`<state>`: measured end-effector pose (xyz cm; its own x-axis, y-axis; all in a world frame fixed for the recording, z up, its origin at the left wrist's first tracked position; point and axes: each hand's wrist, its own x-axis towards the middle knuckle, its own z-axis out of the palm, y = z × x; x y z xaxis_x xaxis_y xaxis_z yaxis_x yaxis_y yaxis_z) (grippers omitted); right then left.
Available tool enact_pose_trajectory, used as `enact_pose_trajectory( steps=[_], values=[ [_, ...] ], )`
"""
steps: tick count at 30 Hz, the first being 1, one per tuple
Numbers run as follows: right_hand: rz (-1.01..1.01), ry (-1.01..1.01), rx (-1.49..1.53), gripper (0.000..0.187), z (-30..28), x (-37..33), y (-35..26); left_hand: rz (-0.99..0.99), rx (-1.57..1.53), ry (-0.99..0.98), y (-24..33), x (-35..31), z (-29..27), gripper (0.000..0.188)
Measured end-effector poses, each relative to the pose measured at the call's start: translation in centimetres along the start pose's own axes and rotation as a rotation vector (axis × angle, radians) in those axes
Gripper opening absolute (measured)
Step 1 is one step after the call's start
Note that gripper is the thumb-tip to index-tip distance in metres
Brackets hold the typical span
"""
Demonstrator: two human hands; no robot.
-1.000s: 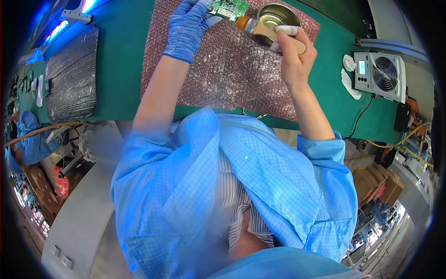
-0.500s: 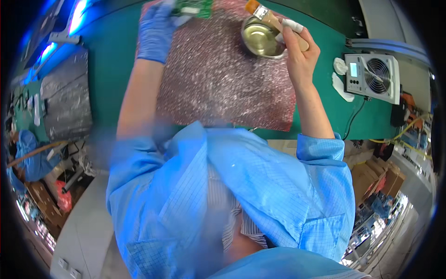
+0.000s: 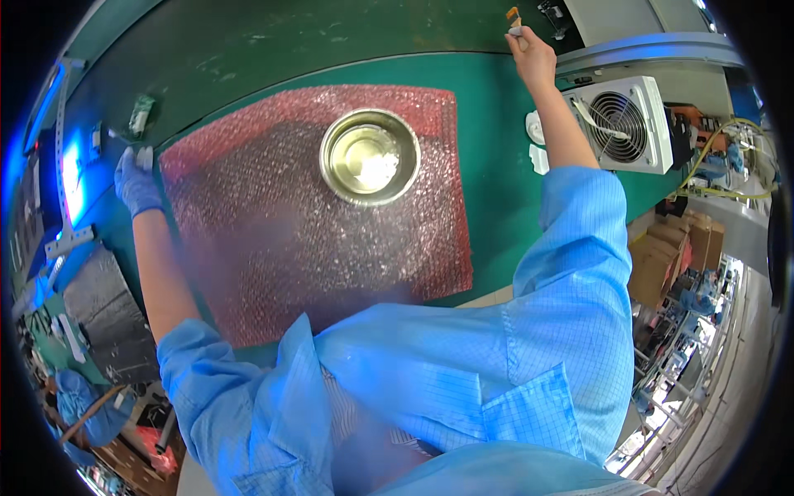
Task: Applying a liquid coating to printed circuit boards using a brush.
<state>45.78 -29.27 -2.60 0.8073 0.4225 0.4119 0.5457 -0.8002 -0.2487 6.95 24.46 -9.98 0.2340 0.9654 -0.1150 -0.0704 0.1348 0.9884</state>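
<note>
At the far left my left hand (image 3: 139, 186), in a blue glove with a white-covered thumb tip, has its fingertips apart with nothing seen between them. Just beyond them lies a small green circuit board (image 3: 142, 116), on the dark green surface. My right hand (image 3: 536, 62) reaches to the far right, fingers closed round a brush (image 3: 514, 18) with orange bristles; most of its handle is hidden by the hand. Between my arms, a round metal bowl (image 3: 370, 157) holding a clear yellowish liquid stands on a sheet of pink bubble wrap (image 3: 248, 289).
A white fan unit (image 3: 624, 124) stands on the green mat right of my right forearm, with white pieces (image 3: 536, 136) beside it. A metal rail (image 3: 645, 50) runs behind it. Left, a bright lamp strip (image 3: 73, 178) and a dark sheet (image 3: 112, 306) flank my left arm.
The view has shifted. My left hand has moved out left and let go of the circuit board. My right hand has carried the brush from over the bowl to the far right.
</note>
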Motion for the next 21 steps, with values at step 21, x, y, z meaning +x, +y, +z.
enact_pose_trajectory(
  steps=[21],
  values=[
    [0.12, -0.044, -0.316, 0.031, 9.1, 8.8, 15.3, 0.113, 0.18, -0.071, -1.0, -4.7, 2.1, 0.025]
  ],
)
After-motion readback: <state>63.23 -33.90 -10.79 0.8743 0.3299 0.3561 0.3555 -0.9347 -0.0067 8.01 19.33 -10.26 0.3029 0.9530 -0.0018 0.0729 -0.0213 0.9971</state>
